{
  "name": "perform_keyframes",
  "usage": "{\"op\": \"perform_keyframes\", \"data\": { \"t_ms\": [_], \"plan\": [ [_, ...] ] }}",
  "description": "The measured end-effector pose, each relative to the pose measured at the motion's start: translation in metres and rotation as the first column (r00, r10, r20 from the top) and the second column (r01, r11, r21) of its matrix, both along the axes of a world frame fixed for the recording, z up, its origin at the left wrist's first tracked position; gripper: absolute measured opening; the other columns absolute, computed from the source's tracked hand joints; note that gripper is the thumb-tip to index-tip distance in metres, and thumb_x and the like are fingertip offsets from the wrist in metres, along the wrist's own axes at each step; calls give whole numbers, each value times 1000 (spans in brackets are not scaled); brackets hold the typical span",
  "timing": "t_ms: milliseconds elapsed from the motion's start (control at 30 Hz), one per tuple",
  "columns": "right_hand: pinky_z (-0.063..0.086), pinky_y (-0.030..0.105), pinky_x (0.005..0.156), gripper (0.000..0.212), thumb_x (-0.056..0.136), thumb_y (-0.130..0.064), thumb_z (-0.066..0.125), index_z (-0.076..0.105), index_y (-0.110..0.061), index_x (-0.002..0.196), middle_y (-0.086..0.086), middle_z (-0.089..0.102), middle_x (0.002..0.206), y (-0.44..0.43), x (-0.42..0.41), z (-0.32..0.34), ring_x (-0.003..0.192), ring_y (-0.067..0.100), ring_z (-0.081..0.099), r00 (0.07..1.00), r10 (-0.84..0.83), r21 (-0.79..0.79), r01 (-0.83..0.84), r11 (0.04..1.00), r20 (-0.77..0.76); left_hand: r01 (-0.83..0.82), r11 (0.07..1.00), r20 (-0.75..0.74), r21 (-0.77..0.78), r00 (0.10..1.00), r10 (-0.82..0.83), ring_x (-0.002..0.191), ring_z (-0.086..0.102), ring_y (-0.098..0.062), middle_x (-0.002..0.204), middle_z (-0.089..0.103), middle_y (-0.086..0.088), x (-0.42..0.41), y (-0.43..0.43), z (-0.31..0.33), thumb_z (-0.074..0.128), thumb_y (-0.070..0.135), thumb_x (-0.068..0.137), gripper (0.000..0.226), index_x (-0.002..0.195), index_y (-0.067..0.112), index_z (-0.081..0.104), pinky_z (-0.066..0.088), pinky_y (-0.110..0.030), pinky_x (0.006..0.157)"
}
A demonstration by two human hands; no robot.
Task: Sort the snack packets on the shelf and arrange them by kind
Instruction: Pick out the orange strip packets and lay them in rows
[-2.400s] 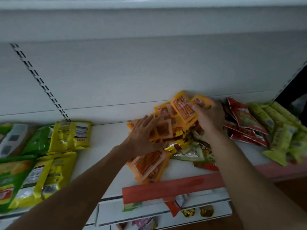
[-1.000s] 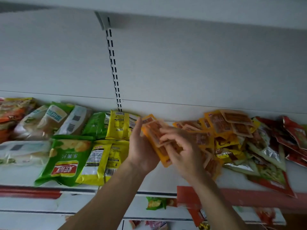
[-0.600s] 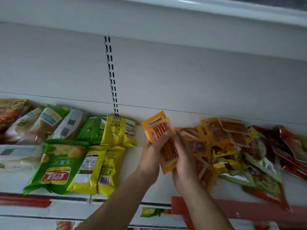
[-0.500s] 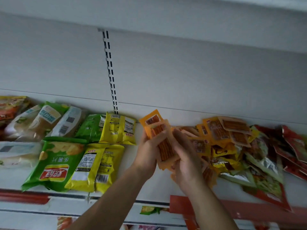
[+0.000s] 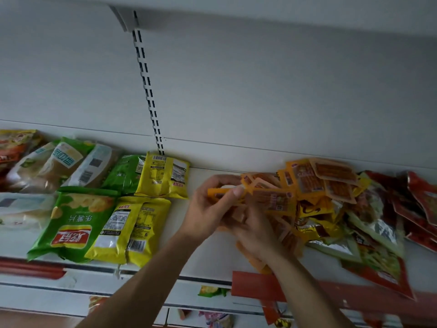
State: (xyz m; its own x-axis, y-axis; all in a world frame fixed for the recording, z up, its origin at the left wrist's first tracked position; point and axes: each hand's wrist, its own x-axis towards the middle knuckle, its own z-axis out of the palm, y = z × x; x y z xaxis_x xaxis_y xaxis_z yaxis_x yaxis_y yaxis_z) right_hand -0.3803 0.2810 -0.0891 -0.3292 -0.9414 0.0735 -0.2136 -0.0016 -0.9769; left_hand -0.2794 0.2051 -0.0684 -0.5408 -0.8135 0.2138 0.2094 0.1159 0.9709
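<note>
The left hand pinches a few orange packets between the thumb and the curled fingers, above the middle of the shelf. The right hand is blurred, and its fingers curl under the same packets. A heap of similar packets lies just to the right. Green and yellow bags lie toward the left edge and red packets toward the right edge. Behind them stands a white back wall.

Both forearms rise from the lower edge and converge at centre. Left hand: fingers curled, thumb pressed on top, pinching a stack of orange packets. Right hand: just beside and below the left, back toward the camera, motion-blurred; it appears to grip the same stack from beneath.
</note>
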Motion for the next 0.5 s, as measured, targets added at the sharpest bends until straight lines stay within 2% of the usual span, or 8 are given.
{"op": "perform_keyframes", "data": {
  "t_ms": [33, 100, 167, 267, 333, 400, 433, 500],
  "plan": [
    [58, 35, 82, 36, 90, -20, 68, 55, -25, 124, -6, 70, 107, 1, -1, -4, 100, 7, 68, 1000, -13, 23, 13, 1000, 6, -64, 997, 30, 43, 998, 63, 93, 66, -12, 102, 71, 6, 2, 3, -7, 72, 42, 77, 37, 104, 16, 69, 51, -23, 77],
    [57, 36, 86, 36, 91, -16, 67, 54, -28, 123, -11, 69, 106, 2, -3, -9, 100, 3, 67, 999, -37, 40, 37, 998, -18, -164, 968, -15, 192, 985, 170, 96, 64, -15, 107, 70, 4, 4, 8, -18, 71, 38, 80, 37, 110, 17, 65, 52, -24, 76],
    [56, 31, 88, 37, 93, -17, 65, 52, -28, 125, -16, 67, 108, 2, -3, -10, 102, 0, 65, 996, -16, 14, 17, 1000, -84, -146, 940, -100, 308, 978, 185, 94, 67, -17, 109, 71, -1, 0, 14, -21, 69, 39, 84, 36, 111, 16, 63, 54, -25, 71],
    [50, 13, 79, 39, 95, -19, 60, 43, -33, 127, -17, 62, 108, 1, 0, -9, 100, -8, 61, 980, 58, 33, -52, 998, -193, -195, 951, -72, 239, 973, 218, 85, 67, -13, 95, 72, 1, -4, 16, -19, 66, 41, 84, 32, 103, 15, 64, 55, -27, 71],
    [48, 10, 76, 42, 95, -14, 58, 39, -37, 125, -17, 59, 107, 1, 1, -10, 97, -11, 59, 971, 65, 53, -54, 997, -231, -207, 961, -7, 182, 977, 212, 81, 65, -12, 89, 69, 2, -4, 14, -20, 67, 50, 77, 44, 102, 14, 62, 54, -28, 73],
    [52, 17, 81, 38, 94, -9, 58, 47, -33, 122, -10, 63, 109, -1, -1, -10, 101, -5, 60, 983, 10, 38, -3, 999, -183, -143, 972, 11, 184, 990, 143, 81, 64, -12, 89, 67, 3, -1, 11, -20, 66, 55, 72, 56, 108, 13, 59, 54, -28, 71],
    [53, 18, 80, 33, 95, -11, 60, 53, -31, 119, -11, 65, 108, -1, -2, -9, 101, -3, 62, 991, -39, 23, 42, 999, -131, -109, 974, 10, 197, 994, 109, 84, 64, -11, 92, 67, 3, 1, 8, -21, 68, 52, 73, 54, 111, 14, 59, 54, -26, 72],
    [51, 12, 73, 24, 94, -21, 64, 58, -32, 114, -18, 68, 102, -4, -5, -4, 96, -4, 64, 992, -126, -3, 126, 992, -11, -67, 974, 3, 218, 998, 68, 88, 65, -8, 95, 70, 3, 7, 2, -22, 72, 32, 84, 37, 114, 15, 61, 52, -21, 72]
  ]
}}
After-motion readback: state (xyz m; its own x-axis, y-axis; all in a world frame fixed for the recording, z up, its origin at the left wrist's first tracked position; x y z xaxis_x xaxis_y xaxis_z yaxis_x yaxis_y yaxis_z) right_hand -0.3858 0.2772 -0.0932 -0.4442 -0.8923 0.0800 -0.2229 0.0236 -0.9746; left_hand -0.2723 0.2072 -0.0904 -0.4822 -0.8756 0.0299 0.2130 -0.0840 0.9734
